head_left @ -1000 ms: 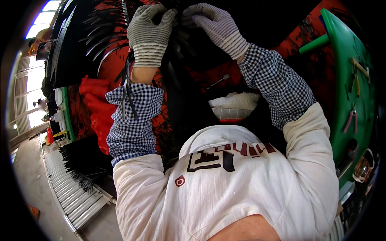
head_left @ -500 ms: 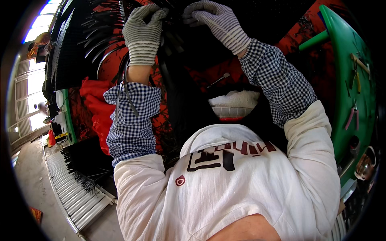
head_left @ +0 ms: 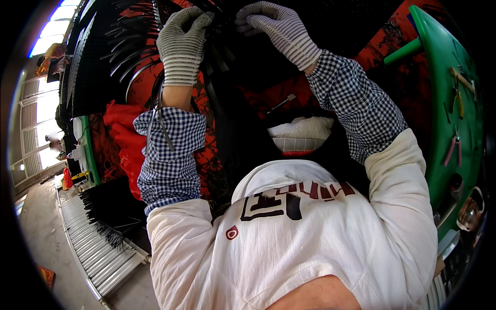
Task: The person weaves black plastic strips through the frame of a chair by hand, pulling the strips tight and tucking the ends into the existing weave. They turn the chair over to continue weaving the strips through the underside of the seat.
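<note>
roller rack (head_left: 98, 248): near left, below your elbow; a fringe of black strips (head_left: 111, 219) hangs over its edge.
red cloth (head_left: 124, 137): left, bunched beside your left sleeve, not being handled.
left hand (head_left: 181, 44): gloved, raised to the far top of view. Your fingers (head_left: 199, 20) are curled and pressed together around the black strip bundle (head_left: 222, 57); looks like a closed grip, though the tips are partly hidden in the dark.
black strip bundle: far centre, between your two hands, running down toward your chest. A few loose strips trail along your left forearm.
right hand (head_left: 276, 31): gloved, just right of the left one, fingers bent down onto the top of the same bundle, pinching or pressing it. Can't tell which.
white tub (head_left: 302, 137): centre, under your right forearm, heaped with pale material, a thin tool stuck in it.
green panel (head_left: 444, 119): far right, small hand tools lying on it.
progress: my read is mid-job. Bundle is gathered and held in both hands, not set down; more strips wait at left.
</note>
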### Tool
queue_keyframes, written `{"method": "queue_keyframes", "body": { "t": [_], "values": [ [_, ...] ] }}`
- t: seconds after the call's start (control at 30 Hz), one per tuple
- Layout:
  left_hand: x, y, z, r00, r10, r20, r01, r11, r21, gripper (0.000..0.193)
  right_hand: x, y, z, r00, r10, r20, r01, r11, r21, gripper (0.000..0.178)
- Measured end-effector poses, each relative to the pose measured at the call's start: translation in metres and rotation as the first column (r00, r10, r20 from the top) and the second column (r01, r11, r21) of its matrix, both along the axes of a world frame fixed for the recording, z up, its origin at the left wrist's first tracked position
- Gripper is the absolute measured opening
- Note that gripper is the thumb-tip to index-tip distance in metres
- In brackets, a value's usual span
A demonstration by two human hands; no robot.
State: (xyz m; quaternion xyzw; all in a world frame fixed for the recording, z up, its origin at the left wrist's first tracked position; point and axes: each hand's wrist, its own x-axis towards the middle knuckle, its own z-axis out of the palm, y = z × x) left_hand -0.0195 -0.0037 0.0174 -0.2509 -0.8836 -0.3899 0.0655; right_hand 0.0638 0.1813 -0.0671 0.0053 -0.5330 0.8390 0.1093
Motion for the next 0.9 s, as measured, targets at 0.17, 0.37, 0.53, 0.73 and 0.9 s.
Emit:
{"method": "queue_keyframes", "body": {
  "t": [0.17, 0.37, 0.53, 0.73, 0.9],
  "values": [
    [-0.003, -0.001, 0.001, 0.996, -0.034, 0.083, 0.026, 0.995, 0.094, 0.029, 0.0, -0.001, 0.001, 1.0, -0.007, -0.007, 0.008, 1.0, 0.008, 0.019],
    [-0.028, -0.014, -0.015, 0.969, -0.172, 0.179, 0.1, 0.931, 0.351, 0.024, -0.001, -0.001, -0.002, 1.0, -0.004, -0.005, 0.004, 1.0, 0.001, 0.019],
    [-0.03, -0.019, -0.018, 0.941, -0.182, 0.285, 0.034, 0.889, 0.458, 0.026, -0.001, -0.002, -0.003, 1.0, -0.009, 0.005, 0.009, 1.0, 0.008, 0.019],
    [-0.027, -0.018, -0.012, 0.946, -0.168, 0.276, 0.033, 0.9, 0.434, 0.025, 0.001, -0.002, 0.002, 1.0, -0.008, 0.007, 0.008, 0.999, 0.038, 0.019],
    [-0.026, -0.02, -0.013, 0.95, -0.164, 0.266, 0.044, 0.913, 0.405, 0.025, 0.002, -0.002, 0.002, 1.0, -0.01, 0.01, 0.009, 0.999, 0.031, 0.019]
  ]
}}
